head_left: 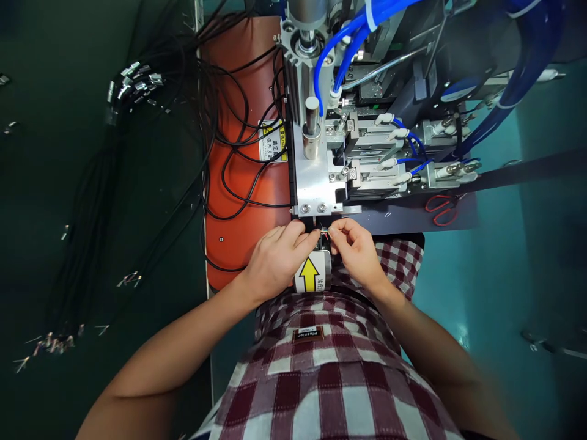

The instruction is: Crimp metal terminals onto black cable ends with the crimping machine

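Note:
Just in front of the machine's metal block (316,192), my two hands meet at the fingertips. Thin coloured wires (325,231), with red and green among them, show in the small gap there. My right hand (360,253) pinches these wires between thumb and forefinger. My left hand (277,260) is closed from the other side, its thumb and forefinger at the wires' left end. A black cable (224,267) runs over the orange cover and in under my left hand; its end is hidden. Beneath my hands is a white label with a yellow arrow (310,275).
An orange cover (247,226) with looped black cables lies left of the machine. Bundles of cables with metal connectors (137,82) and bare wire ends (57,342) lie on the dark surface further left. Pneumatic cylinders (378,177) with blue hoses and red-handled scissors (443,209) are at right.

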A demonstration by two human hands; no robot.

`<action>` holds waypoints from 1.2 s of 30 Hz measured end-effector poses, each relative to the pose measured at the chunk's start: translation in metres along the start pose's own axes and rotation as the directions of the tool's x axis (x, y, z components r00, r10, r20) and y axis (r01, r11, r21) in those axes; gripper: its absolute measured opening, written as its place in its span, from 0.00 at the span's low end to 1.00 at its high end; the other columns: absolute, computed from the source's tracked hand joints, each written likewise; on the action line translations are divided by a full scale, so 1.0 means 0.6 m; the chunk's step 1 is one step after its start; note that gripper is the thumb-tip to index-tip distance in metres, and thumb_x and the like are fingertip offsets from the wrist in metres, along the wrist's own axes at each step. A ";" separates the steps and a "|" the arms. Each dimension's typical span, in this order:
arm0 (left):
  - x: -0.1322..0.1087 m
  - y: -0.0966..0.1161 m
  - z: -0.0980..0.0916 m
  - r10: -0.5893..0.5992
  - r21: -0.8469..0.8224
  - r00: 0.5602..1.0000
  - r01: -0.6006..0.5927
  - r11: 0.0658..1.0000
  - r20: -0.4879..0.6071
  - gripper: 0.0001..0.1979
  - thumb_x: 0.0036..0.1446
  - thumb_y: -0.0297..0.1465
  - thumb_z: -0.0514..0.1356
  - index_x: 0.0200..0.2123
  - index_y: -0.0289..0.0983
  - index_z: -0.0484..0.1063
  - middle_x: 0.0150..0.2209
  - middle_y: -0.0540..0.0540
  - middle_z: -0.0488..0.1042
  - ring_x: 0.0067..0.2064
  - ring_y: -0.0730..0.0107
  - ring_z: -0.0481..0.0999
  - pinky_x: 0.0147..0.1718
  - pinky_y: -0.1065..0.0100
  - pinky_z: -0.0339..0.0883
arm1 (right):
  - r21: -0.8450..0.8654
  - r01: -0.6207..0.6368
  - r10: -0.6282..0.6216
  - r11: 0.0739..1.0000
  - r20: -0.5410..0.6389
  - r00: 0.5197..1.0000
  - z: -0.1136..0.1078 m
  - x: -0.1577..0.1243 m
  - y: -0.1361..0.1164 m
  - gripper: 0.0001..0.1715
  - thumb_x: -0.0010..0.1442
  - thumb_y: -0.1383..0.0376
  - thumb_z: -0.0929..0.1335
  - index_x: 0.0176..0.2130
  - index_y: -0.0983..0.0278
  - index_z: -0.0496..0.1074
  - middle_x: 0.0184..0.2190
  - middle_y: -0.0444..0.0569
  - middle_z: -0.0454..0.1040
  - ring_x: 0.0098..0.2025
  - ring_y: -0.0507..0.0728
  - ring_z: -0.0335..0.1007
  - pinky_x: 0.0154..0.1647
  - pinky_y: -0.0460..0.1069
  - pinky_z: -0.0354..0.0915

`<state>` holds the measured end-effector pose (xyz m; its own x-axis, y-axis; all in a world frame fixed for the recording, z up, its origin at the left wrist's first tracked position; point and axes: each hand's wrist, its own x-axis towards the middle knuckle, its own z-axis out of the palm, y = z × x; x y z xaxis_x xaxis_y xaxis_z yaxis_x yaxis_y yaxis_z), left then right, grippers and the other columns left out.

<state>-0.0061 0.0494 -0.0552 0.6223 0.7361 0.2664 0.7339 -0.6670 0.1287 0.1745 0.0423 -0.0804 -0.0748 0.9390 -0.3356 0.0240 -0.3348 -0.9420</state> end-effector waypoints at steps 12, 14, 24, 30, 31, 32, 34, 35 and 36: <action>0.007 -0.001 -0.007 0.042 -0.015 0.999 -0.042 0.999 0.004 0.12 0.65 0.27 0.51 0.45 0.35 0.73 0.33 0.43 0.72 0.30 0.70 0.69 0.28 0.69 0.62 | -0.040 -0.055 0.052 0.998 -0.060 0.997 0.000 -0.005 -0.003 0.12 0.60 0.57 0.68 0.31 0.63 0.67 0.24 0.42 0.67 0.22 0.50 0.64 0.23 0.47 0.60; 0.007 -0.002 -0.006 0.055 -0.013 0.998 -0.055 0.998 -0.014 0.12 0.65 0.26 0.51 0.44 0.34 0.73 0.33 0.43 0.72 0.30 0.70 0.70 0.28 0.69 0.63 | -0.066 -0.026 0.021 0.997 -0.073 0.997 -0.003 -0.008 -0.003 0.11 0.60 0.58 0.67 0.33 0.63 0.68 0.26 0.43 0.68 0.23 0.51 0.64 0.24 0.47 0.61; 0.000 -0.003 0.002 0.014 -0.085 1.000 -0.014 0.996 0.001 0.13 0.64 0.26 0.51 0.46 0.34 0.73 0.35 0.42 0.72 0.32 0.68 0.71 0.30 0.67 0.66 | -0.171 0.090 -0.117 0.981 -0.150 0.982 0.011 -0.005 -0.002 0.07 0.60 0.63 0.67 0.31 0.62 0.69 0.25 0.43 0.67 0.25 0.51 0.61 0.27 0.48 0.59; 0.000 -0.003 0.002 0.006 -0.087 1.000 -0.005 0.996 0.013 0.14 0.64 0.25 0.50 0.47 0.35 0.73 0.36 0.42 0.72 0.33 0.67 0.72 0.30 0.67 0.66 | 0.103 -0.166 0.169 0.981 -0.013 0.986 -0.003 0.006 0.001 0.12 0.57 0.58 0.69 0.30 0.64 0.68 0.18 0.38 0.63 0.18 0.48 0.56 0.21 0.46 0.55; 0.000 -0.003 0.002 0.010 -0.082 1.000 -0.009 0.997 0.012 0.14 0.64 0.25 0.50 0.47 0.35 0.73 0.35 0.42 0.72 0.32 0.67 0.72 0.30 0.67 0.66 | 0.076 -0.153 0.156 0.985 -0.040 0.987 -0.005 0.005 0.000 0.12 0.57 0.57 0.69 0.30 0.64 0.69 0.19 0.39 0.64 0.18 0.49 0.57 0.21 0.46 0.55; 0.001 -0.003 0.001 0.017 -0.075 1.000 -0.016 0.997 0.012 0.14 0.65 0.25 0.49 0.47 0.35 0.73 0.35 0.42 0.72 0.32 0.67 0.72 0.29 0.67 0.66 | 0.033 -0.124 0.126 0.992 -0.079 0.989 -0.007 0.004 -0.001 0.12 0.57 0.57 0.69 0.31 0.64 0.69 0.20 0.40 0.65 0.19 0.49 0.57 0.21 0.46 0.55; 0.002 -0.004 0.001 0.029 -0.056 1.000 -0.029 0.998 0.005 0.14 0.65 0.25 0.49 0.46 0.34 0.73 0.34 0.42 0.72 0.31 0.67 0.72 0.28 0.68 0.66 | -0.093 -0.032 0.017 0.995 -0.155 0.988 -0.007 -0.001 -0.005 0.11 0.59 0.57 0.68 0.33 0.64 0.71 0.23 0.42 0.67 0.21 0.50 0.59 0.22 0.46 0.56; 0.002 -0.004 0.001 0.034 -0.049 0.999 -0.034 0.998 -0.002 0.14 0.65 0.26 0.49 0.46 0.33 0.73 0.34 0.42 0.72 0.31 0.67 0.72 0.28 0.68 0.66 | -0.168 0.017 -0.046 0.986 -0.170 0.984 -0.005 -0.003 -0.007 0.11 0.60 0.58 0.68 0.35 0.63 0.72 0.24 0.43 0.68 0.22 0.50 0.59 0.23 0.47 0.57; 0.002 -0.004 0.001 0.037 -0.044 0.999 -0.037 0.998 -0.006 0.14 0.65 0.26 0.49 0.46 0.33 0.73 0.34 0.42 0.72 0.31 0.67 0.72 0.28 0.68 0.66 | -0.240 0.060 -0.103 0.969 -0.171 0.980 -0.002 -0.005 -0.009 0.10 0.60 0.58 0.67 0.35 0.63 0.72 0.25 0.44 0.68 0.24 0.51 0.60 0.25 0.47 0.58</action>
<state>-0.0069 0.0519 -0.0558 0.6473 0.7103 0.2765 0.6975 -0.6983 0.1610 0.1758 0.0413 -0.0743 0.0951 0.9680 -0.2321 0.2584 -0.2492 -0.9333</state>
